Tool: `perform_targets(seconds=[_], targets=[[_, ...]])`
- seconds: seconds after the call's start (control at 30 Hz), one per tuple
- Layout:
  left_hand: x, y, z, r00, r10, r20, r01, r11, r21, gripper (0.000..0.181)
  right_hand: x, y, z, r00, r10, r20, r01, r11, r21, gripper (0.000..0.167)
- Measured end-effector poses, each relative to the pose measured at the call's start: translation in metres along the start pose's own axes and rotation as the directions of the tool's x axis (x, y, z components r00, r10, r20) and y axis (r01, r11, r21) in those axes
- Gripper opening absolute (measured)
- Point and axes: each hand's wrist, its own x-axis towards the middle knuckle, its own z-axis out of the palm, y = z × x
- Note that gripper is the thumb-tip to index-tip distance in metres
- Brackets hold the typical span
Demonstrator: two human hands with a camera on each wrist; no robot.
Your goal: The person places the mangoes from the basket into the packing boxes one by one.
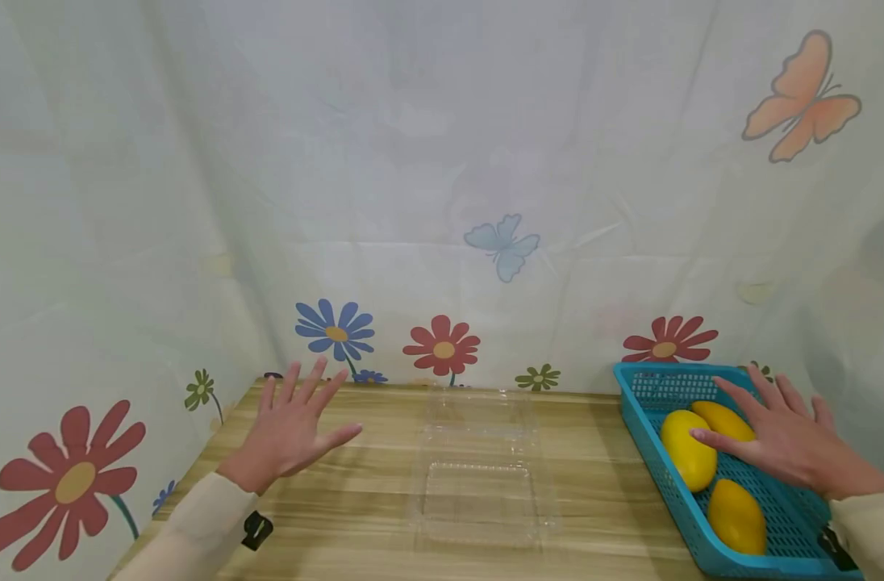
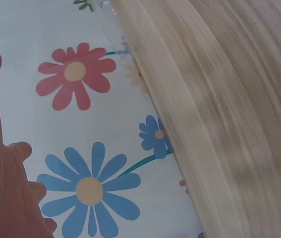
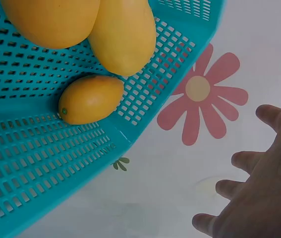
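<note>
A blue plastic basket [image 1: 652,476] stands at the right of the table, with several yellow mangoes [image 1: 688,450] in it; the right wrist view shows the basket [image 3: 46,208] and mangoes [image 3: 91,99] too. Above the basket my right hand [image 1: 790,444] is spread, holding nothing. My left hand [image 1: 285,436], fingers spread, hovers over the left part of the table and holds nothing. Between the hands lies a clear plastic container [image 1: 478,492], its lid folded back toward the wall. Parts of the hands show in the left wrist view [image 2: 6,173] and right wrist view [image 3: 269,188].
The wood-grain table [image 1: 355,500] ends at a pale curtain [image 1: 384,161] printed with flowers and butterflies. Another stretch of that curtain runs along the left side of the table. The basket's raised rim borders the right side.
</note>
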Motion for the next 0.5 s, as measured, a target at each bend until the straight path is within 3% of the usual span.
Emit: perform_targets(seconds=[0.27, 0.5], targets=[[-0.005, 0.009, 0.009, 1.0, 0.021, -0.013, -0.021, 0.999, -0.045, 0.088, 0.001, -0.001, -0.001, 1.0, 0.009, 0.009, -0.009, 1.0, 0.01, 0.101], [-0.013, 0.021, 0.027, 1.0, 0.023, -0.02, -0.025, 0.992, -0.121, 0.084, 0.004, -0.002, -0.003, 1.0, -0.018, 0.009, 0.018, 0.999, 0.042, 0.095]])
